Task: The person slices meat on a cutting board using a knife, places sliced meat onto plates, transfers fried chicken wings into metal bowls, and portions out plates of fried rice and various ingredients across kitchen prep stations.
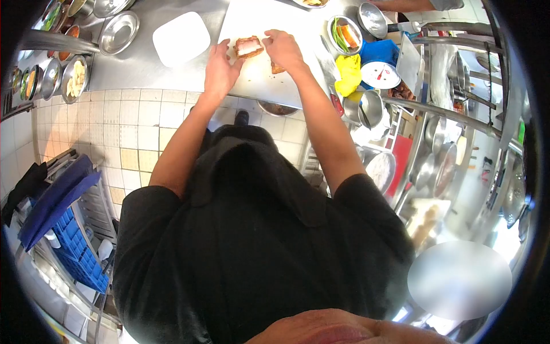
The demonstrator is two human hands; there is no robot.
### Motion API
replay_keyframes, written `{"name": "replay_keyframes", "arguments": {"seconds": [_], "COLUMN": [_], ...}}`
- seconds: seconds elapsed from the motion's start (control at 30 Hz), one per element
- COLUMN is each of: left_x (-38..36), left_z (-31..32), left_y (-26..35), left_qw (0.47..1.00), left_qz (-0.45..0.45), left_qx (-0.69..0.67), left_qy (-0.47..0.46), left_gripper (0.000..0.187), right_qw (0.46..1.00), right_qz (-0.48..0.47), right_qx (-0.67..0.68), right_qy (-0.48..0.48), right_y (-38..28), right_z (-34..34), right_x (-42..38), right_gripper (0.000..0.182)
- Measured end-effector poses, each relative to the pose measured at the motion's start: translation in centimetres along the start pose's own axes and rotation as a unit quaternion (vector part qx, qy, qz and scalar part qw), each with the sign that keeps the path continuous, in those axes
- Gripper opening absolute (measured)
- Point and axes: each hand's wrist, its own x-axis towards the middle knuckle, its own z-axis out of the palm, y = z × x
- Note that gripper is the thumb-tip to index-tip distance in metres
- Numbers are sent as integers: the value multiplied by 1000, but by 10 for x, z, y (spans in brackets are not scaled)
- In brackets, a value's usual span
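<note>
A browned slab of pork belly (248,47) with a pale cut face lies on the white cutting board (260,86). To its left is my left hand (222,70), fingers stretched and thumb apart, the fingertips close to the meat's edge. My right hand (285,49) hovers at the meat's right side with bent, parted fingers; nothing shows in its grip. Whether either hand touches the slab is hard to make out. Partly hidden under my right wrist, a second browned piece of meat (277,69) rests on the board. Small crumbs dot the surface near it.
A white square plate (181,39) sits left of the board on the steel counter (123,69). Rightward are a bowl with green stalks (345,34), a yellow cloth (348,74), a dial scale (380,74) and a metal pot (365,108). Another person's arm (404,4) shows at the top right.
</note>
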Motion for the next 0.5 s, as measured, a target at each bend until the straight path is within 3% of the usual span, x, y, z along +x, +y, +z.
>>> {"name": "replay_keyframes", "arguments": {"seconds": [0.1,0.13,0.2,0.27,0.5], "left_x": [-23,-23,-20,-14,-18], "left_z": [23,47,75,93,78], "left_y": [7,-10,-8,4,12], "left_qw": [978,969,979,975,950], "left_qz": [-89,-100,-88,-133,-167], "left_qx": [-178,-196,-118,-140,-252], "left_qy": [-58,-110,-142,-112,-74], "left_gripper": [34,38,48,43,33], "right_qw": [997,994,996,965,938], "right_qz": [5,11,70,149,141], "right_qx": [12,21,-46,214,311], "right_qy": [82,111,24,-11,49], "right_y": [35,53,85,106,71], "right_z": [-17,-21,-19,0,8], "right_x": [-7,-8,-14,-27,-49], "right_gripper": [31,31,36,40,39]}}
